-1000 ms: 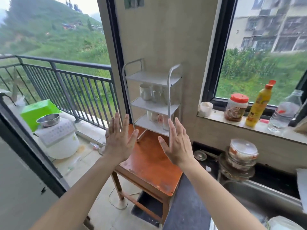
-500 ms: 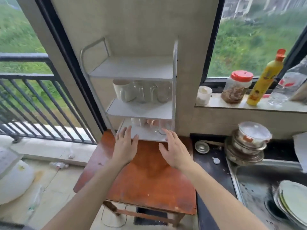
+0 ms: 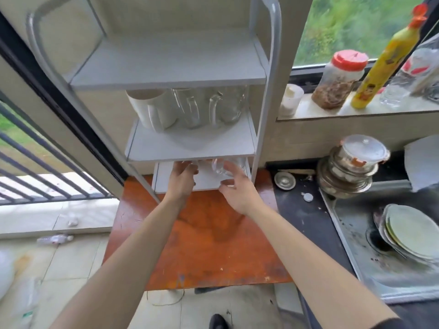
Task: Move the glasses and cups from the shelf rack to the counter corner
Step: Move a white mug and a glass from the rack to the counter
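Note:
A white three-tier shelf rack stands on an orange-brown wooden table. Its middle shelf carries a white mug and two clear glass mugs. On the bottom shelf stands a clear glass mug. My right hand is at this mug, fingers spread over its right side and thumb below it. My left hand reaches onto the bottom shelf just left of it. The middle shelf's edge hides its fingertips and whatever they touch.
Right of the table runs a dark counter with a small metal lid, stacked bowls and a steel sink holding plates. On the windowsill stand a small white cup, a red-lidded jar and a yellow bottle.
I have moved closer to the rack. Both hands went from the table in front of it onto the bottom shelf, the right one reaching the clear glass mug.

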Demonstrator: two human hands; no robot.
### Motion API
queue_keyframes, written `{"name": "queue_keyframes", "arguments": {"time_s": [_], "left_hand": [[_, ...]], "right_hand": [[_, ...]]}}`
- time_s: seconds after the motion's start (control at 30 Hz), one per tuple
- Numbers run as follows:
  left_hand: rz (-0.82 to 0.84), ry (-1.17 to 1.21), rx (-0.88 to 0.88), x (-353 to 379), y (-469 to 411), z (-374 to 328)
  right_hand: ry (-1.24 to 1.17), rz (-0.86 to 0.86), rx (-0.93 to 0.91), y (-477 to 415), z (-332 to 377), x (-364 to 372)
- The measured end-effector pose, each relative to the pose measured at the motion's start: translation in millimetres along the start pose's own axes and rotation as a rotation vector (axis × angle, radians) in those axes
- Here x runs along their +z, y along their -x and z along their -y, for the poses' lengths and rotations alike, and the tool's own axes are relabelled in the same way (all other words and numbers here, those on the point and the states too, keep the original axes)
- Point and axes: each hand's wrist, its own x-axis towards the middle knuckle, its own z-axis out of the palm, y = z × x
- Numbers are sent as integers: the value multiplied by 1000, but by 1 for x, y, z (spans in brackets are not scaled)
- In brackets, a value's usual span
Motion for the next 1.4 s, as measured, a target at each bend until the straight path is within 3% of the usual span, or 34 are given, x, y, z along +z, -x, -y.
{"name": "queue_keyframes", "arguments": {"time_s": [0.2, 0.43, 0.67, 0.93, 1.17, 1.4], "left_hand": [[31, 126, -39, -11, 6, -1], [-26, 257, -163, -35, 32, 17], [-58, 246, -259, -26, 68, 24], [-123, 126, -162, -17, 141, 57], [33, -47, -178, 25, 172, 91], [295, -158, -65, 122, 208, 68]], "right_hand": [[-209, 93, 34, -6, 10, 7], [-295, 43, 40, 16, 14, 14], [-398, -84, 123, 58, 7, 33], [-396, -160, 157, 129, -45, 47], [-378, -386, 308, 190, -113, 21], [-543, -750, 291, 254, -142, -64]]}}
